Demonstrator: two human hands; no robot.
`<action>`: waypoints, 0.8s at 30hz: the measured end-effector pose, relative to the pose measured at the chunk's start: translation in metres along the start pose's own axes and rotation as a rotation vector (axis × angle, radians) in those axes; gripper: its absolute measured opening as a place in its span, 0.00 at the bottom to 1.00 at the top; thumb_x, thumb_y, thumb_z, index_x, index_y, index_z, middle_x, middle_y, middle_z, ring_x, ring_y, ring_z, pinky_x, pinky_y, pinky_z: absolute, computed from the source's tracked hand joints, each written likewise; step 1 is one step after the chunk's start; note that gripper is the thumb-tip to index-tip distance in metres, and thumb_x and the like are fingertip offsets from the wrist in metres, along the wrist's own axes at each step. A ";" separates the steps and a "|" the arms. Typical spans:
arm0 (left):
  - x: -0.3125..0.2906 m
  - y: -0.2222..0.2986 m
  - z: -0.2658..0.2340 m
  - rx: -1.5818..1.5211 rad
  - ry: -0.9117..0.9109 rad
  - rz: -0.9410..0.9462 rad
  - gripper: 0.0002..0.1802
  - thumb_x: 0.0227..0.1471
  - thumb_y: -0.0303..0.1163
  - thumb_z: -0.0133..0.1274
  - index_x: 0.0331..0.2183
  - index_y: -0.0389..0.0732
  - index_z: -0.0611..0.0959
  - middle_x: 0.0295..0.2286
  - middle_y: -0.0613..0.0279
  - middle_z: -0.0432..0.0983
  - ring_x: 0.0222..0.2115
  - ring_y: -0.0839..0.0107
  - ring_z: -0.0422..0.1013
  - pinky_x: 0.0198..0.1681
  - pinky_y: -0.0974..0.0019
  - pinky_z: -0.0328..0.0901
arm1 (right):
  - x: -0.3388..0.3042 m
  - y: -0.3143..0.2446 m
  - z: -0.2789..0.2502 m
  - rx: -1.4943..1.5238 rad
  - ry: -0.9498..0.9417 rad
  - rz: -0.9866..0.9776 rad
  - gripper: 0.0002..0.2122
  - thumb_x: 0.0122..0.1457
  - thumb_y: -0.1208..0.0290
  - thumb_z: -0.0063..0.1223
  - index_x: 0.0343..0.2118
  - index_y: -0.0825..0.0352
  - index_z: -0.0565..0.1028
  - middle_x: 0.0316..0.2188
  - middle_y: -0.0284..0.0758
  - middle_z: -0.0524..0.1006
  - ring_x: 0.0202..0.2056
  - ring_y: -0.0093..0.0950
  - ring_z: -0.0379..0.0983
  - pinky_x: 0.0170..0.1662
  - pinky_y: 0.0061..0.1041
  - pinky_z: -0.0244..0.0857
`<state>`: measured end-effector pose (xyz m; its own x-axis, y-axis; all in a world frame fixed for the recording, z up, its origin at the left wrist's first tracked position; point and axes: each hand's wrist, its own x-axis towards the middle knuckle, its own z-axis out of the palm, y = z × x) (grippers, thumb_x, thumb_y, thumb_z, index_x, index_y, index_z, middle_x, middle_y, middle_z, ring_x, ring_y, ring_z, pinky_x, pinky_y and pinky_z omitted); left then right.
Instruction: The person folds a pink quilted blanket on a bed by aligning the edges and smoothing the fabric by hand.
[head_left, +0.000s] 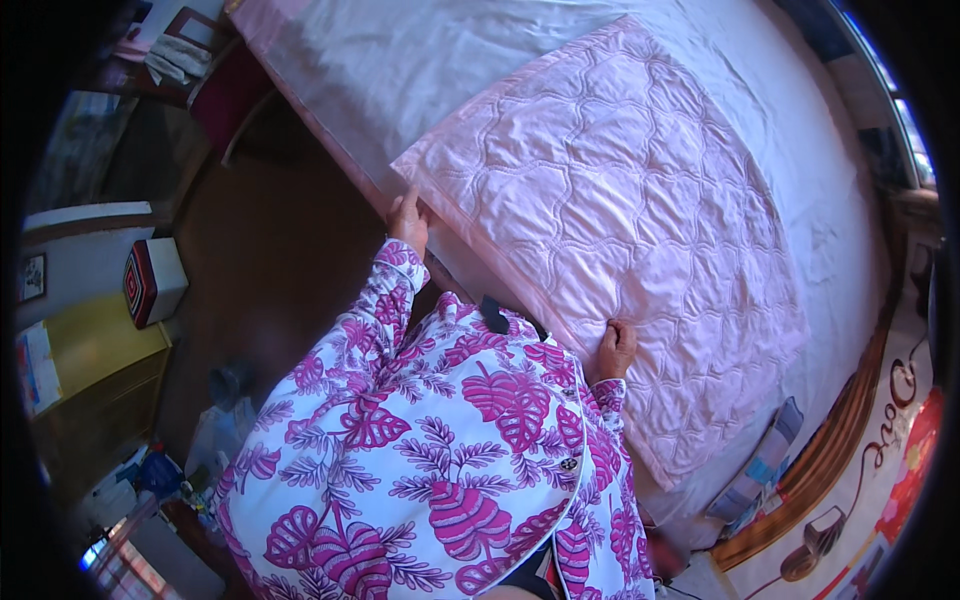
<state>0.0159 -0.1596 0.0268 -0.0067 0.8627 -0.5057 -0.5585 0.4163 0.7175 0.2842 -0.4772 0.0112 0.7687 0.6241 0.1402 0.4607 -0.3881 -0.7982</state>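
Note:
A pink quilted bedspread, stitched in wavy lines, lies spread over a bed with a pale sheet. At its left corner, my left hand grips the bound edge between thumb and fingers. Farther right along the same near edge, my right hand is closed with its fingers curled on the quilt, and small folds run out from there. The quilt's far corner reaches toward the middle of the bed, and its right part lies flat with light wrinkles.
Dark floor lies left of the bed. A yellow cabinet bears a white box-shaped thing with a striped side. A folded striped cloth lies by the wooden headboard edge at right. A grey cloth rests at the upper left.

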 end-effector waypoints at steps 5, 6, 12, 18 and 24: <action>0.042 -0.007 -0.016 -0.095 -0.154 -0.163 0.19 0.49 0.34 0.53 0.42 0.38 0.70 0.38 0.59 0.67 0.40 0.65 0.65 0.43 0.62 0.62 | 0.003 0.008 0.001 0.004 0.035 -0.080 0.04 0.46 0.80 0.48 0.25 0.67 0.74 0.25 0.39 0.74 0.29 0.36 0.70 0.34 0.31 0.63; 0.044 -0.009 -0.010 -0.095 -0.202 -0.188 0.21 0.49 0.35 0.53 0.44 0.38 0.69 0.41 0.58 0.66 0.42 0.64 0.64 0.45 0.61 0.61 | 0.003 0.012 -0.001 -0.025 0.041 -0.088 0.03 0.46 0.79 0.48 0.25 0.67 0.73 0.25 0.39 0.74 0.29 0.36 0.70 0.34 0.31 0.63; 0.012 0.003 0.016 0.042 -0.239 -0.195 0.32 0.50 0.46 0.51 0.52 0.40 0.64 0.50 0.60 0.62 0.51 0.64 0.58 0.54 0.58 0.54 | 0.000 0.010 0.000 -0.049 0.039 -0.029 0.03 0.47 0.77 0.48 0.25 0.64 0.74 0.27 0.37 0.75 0.32 0.36 0.70 0.37 0.32 0.62; 0.028 0.004 0.014 0.245 -0.259 -0.060 0.34 0.47 0.48 0.52 0.52 0.42 0.66 0.52 0.60 0.59 0.53 0.65 0.56 0.55 0.59 0.51 | 0.025 0.004 -0.027 0.645 0.011 0.579 0.09 0.57 0.71 0.45 0.39 0.66 0.71 0.30 0.30 0.74 0.29 0.18 0.68 0.31 0.16 0.62; 0.014 0.025 0.060 0.228 -0.205 -0.113 0.32 0.46 0.45 0.54 0.50 0.40 0.67 0.47 0.61 0.65 0.49 0.63 0.61 0.53 0.58 0.56 | 0.051 -0.003 -0.047 1.084 0.268 0.748 0.14 0.58 0.71 0.43 0.48 0.61 0.65 0.39 0.26 0.70 0.30 0.17 0.66 0.30 0.17 0.64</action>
<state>0.0517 -0.1195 0.0661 0.2247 0.8378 -0.4975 -0.3460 0.5459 0.7631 0.3435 -0.4764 0.0483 0.7994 0.3003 -0.5203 -0.5902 0.2313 -0.7734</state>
